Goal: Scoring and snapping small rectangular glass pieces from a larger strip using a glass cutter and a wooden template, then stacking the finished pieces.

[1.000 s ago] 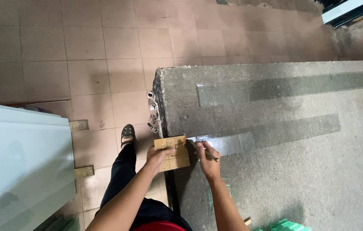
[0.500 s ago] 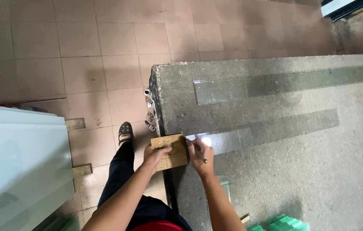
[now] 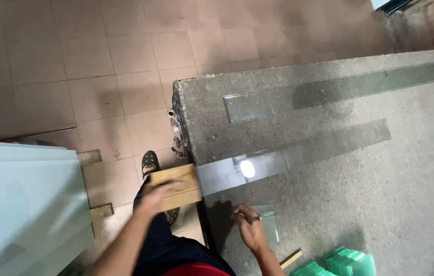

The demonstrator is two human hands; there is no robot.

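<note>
While the left hand (image 3: 158, 197) lies flat on a wooden block (image 3: 176, 185), its fingers are stretched out over the top of the wood and press on it, not curled around it. This block sits at the left edge of the grey worktable (image 3: 406, 204), partly over the edge, and it touches the near end of a long glass strip (image 3: 278, 161) that runs away to the right across the table. A bright light spot reflects on this strip near the block. The right hand (image 3: 250, 230) is on the table just below the strip, apart from it, with the fingers closed around a thin tool (image 3: 253, 219) like a small pen; I cannot tell what tool it is. Under this hand lies a small glass piece (image 3: 270, 225). A second glass strip (image 3: 329, 92) lies farther up on the table. Green glass pieces (image 3: 344, 263) are stacked at the lower edge, and big pale glass sheets (image 3: 22, 204) stand on the tiled floor (image 3: 74, 51) at the left.
</note>
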